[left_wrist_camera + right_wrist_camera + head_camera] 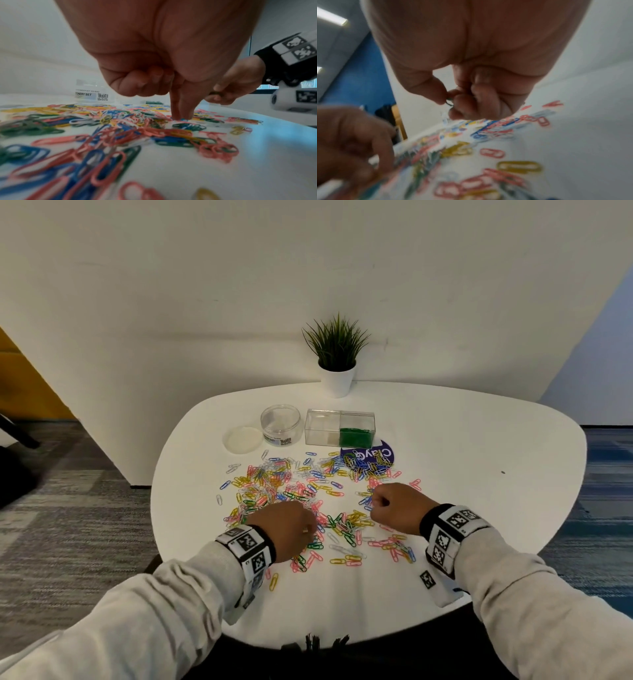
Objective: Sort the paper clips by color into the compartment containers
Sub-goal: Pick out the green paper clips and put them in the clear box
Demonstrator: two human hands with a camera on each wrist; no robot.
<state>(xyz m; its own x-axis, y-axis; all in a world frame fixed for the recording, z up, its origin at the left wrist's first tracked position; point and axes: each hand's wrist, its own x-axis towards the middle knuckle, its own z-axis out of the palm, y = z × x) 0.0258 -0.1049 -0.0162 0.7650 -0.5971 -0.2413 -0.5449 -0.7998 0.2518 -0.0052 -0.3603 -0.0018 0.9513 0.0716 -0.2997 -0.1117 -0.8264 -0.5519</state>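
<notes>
The white worktop is strewn with mixed paper clips for easy picking, the clear compartment container behind is part-filled with green clips, another green paper clip is pinched in the right hand, and the left hand is set fingertips down in the pile, its grip not discernible.

clips: pink, blue, yellow, green, white | table: white | pot: white | sticker: blue | sleeves: grey

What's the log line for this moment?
phase: pick | left hand: fingers on clip pile, grasp unclear | right hand: pinches green clip | compartment box: one section holds green
</notes>
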